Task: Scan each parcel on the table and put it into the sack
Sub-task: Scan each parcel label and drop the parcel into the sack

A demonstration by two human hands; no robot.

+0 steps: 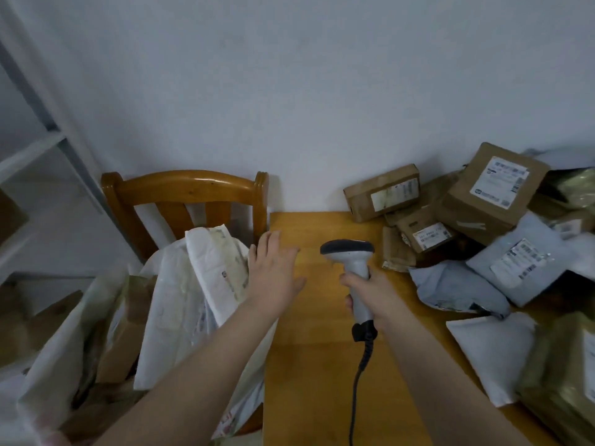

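My right hand [373, 297] grips the handle of a grey barcode scanner [352, 259] held upright over the wooden table [322, 365]; its cable hangs toward me. My left hand [273, 272] is open with fingers spread, hovering at the table's left edge beside a white padded mailer [215, 268]. That mailer sticks up out of the white sack [58, 365], which stands left of the table with brown parcels inside. On the table's right lie several parcels: brown boxes [383, 193] [495, 181], grey poly bags [518, 262] and a white bag [495, 352].
A wooden chair [183, 194] stands behind the sack against the white wall. A white shelf frame [38, 146] rises at the far left. A greenish wrapped parcel [563, 381] lies at the table's near right corner.
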